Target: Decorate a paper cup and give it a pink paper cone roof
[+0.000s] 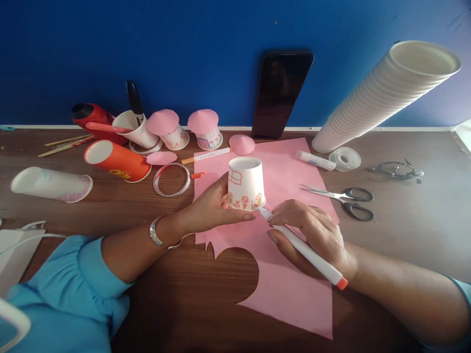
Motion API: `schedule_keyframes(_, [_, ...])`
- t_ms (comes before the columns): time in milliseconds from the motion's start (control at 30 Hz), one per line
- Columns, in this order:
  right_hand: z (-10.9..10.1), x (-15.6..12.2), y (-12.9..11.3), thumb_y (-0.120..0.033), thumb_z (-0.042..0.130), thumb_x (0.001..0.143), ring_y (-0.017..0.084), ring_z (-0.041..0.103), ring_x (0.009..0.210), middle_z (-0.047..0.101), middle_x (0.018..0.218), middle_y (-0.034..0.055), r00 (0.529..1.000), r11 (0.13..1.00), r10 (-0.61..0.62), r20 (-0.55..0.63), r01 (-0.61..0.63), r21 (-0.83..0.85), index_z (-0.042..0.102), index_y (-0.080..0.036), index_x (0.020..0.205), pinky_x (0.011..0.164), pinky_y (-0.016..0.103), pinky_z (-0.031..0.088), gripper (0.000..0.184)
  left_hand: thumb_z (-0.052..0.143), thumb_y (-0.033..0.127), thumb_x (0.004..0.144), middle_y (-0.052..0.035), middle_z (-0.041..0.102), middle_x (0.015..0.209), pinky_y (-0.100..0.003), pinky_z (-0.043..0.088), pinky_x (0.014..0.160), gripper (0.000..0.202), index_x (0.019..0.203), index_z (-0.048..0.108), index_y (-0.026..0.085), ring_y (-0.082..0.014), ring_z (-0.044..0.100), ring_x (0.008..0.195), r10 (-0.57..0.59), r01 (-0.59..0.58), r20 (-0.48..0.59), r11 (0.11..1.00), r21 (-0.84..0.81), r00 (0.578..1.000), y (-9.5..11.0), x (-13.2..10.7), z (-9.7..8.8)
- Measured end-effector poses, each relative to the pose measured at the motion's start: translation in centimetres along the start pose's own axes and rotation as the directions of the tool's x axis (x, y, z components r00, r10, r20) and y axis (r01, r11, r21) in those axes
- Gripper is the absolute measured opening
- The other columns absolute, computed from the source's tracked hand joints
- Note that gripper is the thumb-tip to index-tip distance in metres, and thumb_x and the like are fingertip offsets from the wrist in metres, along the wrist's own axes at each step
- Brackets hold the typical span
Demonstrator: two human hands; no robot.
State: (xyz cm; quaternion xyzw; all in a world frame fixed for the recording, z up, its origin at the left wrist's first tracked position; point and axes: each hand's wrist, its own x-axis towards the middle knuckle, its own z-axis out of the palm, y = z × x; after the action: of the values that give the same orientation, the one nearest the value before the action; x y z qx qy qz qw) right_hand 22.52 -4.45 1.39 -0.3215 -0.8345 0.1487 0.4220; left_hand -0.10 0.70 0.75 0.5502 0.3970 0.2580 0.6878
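Observation:
My left hand (215, 203) is closed around the side and base of a short white paper cup (246, 171), which stands upright over the pink paper (283, 171). On the cup are a drawn window and a row of red and yellow flowers near the bottom rim. In my right hand (312, 230) is a white felt-tip marker (309, 252) with an orange end. Its tip is at the cup's lower right edge; whether it touches the cup I cannot tell. A loose orange cap (197, 175) lies left of the cup.
Two decorated cups with pink cone roofs (203, 121) and a loose pink cone (242, 144) stand behind. Scissors (349, 201), a glue stick (315, 160) and clear tape (345, 159) lie right. A tall cup stack (386, 98) and a phone (282, 93) rise at the back.

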Motion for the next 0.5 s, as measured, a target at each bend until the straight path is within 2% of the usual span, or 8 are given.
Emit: schedule_keyframes(500, [0.01,-0.06,-0.24,-0.011,0.060,0.092,0.018,0.069,0.064,0.068,0.072,0.0014,1.000,0.999,-0.009,0.010,0.009,0.049,0.058,-0.021,0.103,0.056,0.030,0.056,0.015,0.090,0.037,0.074,-0.0089,0.072,0.120,-0.045,0.059,0.092,0.062,0.123,0.055,0.023,-0.0307,0.069,0.115,0.031,-0.031,0.008,1.000,0.006,0.999,0.30,-0.03,0.13])
